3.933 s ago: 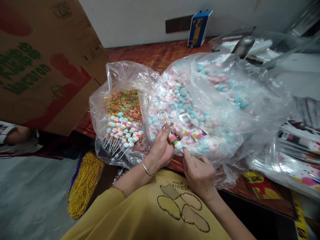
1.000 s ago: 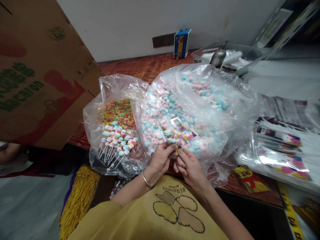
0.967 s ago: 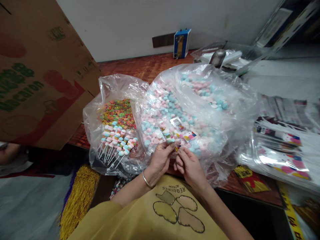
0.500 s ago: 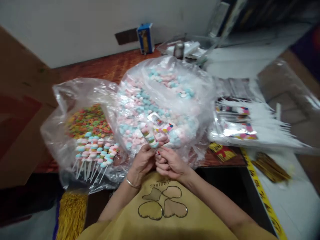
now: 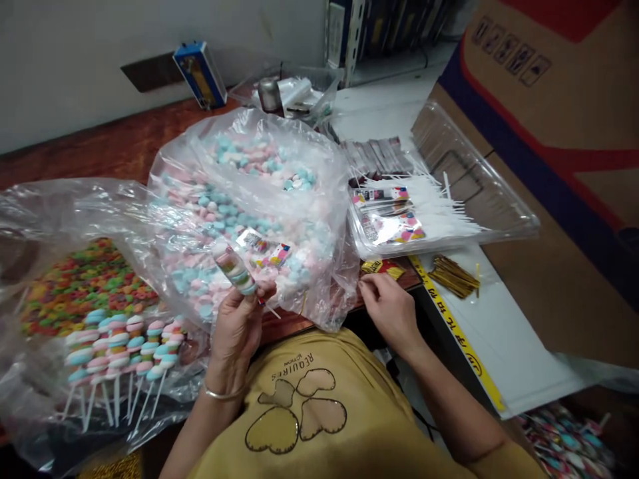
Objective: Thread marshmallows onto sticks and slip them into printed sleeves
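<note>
My left hand (image 5: 238,322) is closed round a candy skewer (image 5: 233,269) of pink, white and blue pieces in clear wrap, its white stick pointing down to the right. Behind it spreads a big clear bag (image 5: 259,193) of pink and blue candies. My right hand (image 5: 389,309) is apart from the left, fingers curled with thumb and fingertips together, near a small red and yellow packet (image 5: 383,267); whatever is between the fingertips is hidden or too small to name. Gold twist ties (image 5: 454,276) lie to its right.
Finished candy skewers (image 5: 120,346) lie on plastic at left, by orange and green ring candies (image 5: 84,286). A clear tray (image 5: 499,193) holds white sticks and wrappers. Cardboard boxes (image 5: 554,199) stand at right, a blue box (image 5: 200,73) at the back. Wrapped sweets (image 5: 569,442) lie low at right.
The view has turned to the right. My right hand has left the skewer and moved right toward the gold ties; my left hand still holds the skewer.
</note>
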A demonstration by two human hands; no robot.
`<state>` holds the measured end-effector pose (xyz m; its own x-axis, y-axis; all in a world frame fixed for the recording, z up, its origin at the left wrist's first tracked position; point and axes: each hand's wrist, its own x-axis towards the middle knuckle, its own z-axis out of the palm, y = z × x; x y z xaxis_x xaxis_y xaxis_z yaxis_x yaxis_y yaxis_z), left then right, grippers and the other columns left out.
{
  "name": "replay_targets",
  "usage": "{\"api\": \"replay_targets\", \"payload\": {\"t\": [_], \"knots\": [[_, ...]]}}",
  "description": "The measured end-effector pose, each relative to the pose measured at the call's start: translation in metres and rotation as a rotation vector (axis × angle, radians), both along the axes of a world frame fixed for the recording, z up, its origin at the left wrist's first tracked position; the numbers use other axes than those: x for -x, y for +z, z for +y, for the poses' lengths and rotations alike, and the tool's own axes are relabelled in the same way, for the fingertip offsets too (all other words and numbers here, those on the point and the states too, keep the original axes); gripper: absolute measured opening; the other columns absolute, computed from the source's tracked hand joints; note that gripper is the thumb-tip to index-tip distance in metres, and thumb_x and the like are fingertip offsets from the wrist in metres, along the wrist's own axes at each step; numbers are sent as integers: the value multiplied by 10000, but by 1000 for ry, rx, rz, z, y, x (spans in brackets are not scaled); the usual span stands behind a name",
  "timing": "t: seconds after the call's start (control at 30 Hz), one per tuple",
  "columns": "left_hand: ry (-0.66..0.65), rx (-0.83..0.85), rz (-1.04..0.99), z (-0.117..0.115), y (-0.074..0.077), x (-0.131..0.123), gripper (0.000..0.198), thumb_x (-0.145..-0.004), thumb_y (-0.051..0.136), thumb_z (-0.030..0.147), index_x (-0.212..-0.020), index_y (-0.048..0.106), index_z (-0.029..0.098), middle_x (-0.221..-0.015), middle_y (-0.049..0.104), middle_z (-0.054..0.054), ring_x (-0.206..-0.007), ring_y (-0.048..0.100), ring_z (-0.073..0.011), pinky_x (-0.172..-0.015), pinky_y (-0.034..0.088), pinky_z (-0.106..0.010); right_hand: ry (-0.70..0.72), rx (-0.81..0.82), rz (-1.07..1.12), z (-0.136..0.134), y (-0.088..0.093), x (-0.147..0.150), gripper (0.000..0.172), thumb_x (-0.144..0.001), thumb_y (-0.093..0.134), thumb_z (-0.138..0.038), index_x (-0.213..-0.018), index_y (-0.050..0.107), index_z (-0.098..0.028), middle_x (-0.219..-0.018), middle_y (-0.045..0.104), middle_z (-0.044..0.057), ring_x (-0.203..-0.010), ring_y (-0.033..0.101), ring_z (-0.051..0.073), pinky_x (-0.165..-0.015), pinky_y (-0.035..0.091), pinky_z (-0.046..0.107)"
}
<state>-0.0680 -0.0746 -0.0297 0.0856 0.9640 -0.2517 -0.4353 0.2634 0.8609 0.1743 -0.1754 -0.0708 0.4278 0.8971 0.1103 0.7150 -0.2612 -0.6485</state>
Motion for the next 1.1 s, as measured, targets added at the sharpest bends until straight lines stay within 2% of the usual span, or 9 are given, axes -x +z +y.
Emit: {"api": "replay_targets", "payload": {"t": [0.13,0.27,0.43,0.57,0.67,0.77,0.87,0.97,1.1], "knots": [[-82,53,0,-6,-2,-8,385,-491,998,400,-641,737,160,-701,712,-4,-761,710,-146,-806,599,-290,-67,354,-277,6,-19,-14,200,-989,533,-248,-1013,710,-158,-1064,727,133,-887,701,247,-705,460,318],[-80,68,15,-10,-2,-12,405,-476,1002,404,-669,745,157,-716,716,-5,-730,700,-136,-780,596,-282,-65,450,-360,16,-20,-6,243,-1022,483,-256,-1073,691,-141,-1080,721,140,-813,699,223,-617,396,301],[-48,54,-11,-9,-6,-4,381,-530,988,382,-735,741,177,-736,696,10,-711,671,-118,-728,581,-263,-39,388,-360,2,-14,-16,193,-998,513,-225,-938,680,-149,-969,728,118,-746,667,200,-585,343,291],[-55,9,70,-9,-14,0,361,-620,941,409,-806,718,194,-736,665,22,-654,603,-94,-658,525,-230,-41,124,-247,-20,-5,-23,173,-953,566,-239,-796,618,-189,-794,675,57,-659,608,178,-573,349,281],[-112,-124,340,-9,-15,0,271,-802,801,431,-808,687,186,-690,606,26,-612,522,-87,-612,443,-212,46,-150,-36,-26,5,-18,197,-954,577,-258,-764,585,-209,-685,583,-11,-608,555,145,-594,405,253],[-153,-365,731,-8,-11,-1,172,-935,631,313,-823,668,187,-723,580,11,-692,532,-117,-662,427,-236,71,-311,10,-21,13,-5,180,-959,593,-234,-781,585,-208,-668,536,-34,-588,523,126,-601,423,234],[-194,-658,1109,-12,-7,-1,154,-946,538,158,-864,664,191,-863,610,-29,-823,573,-157,-745,452,-274,85,-429,-187,-9,19,9,144,-965,591,-183,-821,592,-195,-688,550,-22,-606,531,127,-615,416,235],[-344,-854,1449,-24,-6,-4,245,-927,467,50,-889,667,188,-864,595,-47,-786,553,-173,-698,448,-284,154,-485,-515,7,26,22,147,-974,596,-176,-828,606,-185,-684,568,4,-615,513,153,-601,372,271],[-533,-1013,1624,-44,-1,-12,200,-926,491,49,-896,648,169,-840,584,-51,-760,538,-191,-676,456,-302,270,-477,-817,27,36,36,296,-989,589,-204,-694,564,-207,-619,519,20,-587,413,187,-595,288,329]]}}
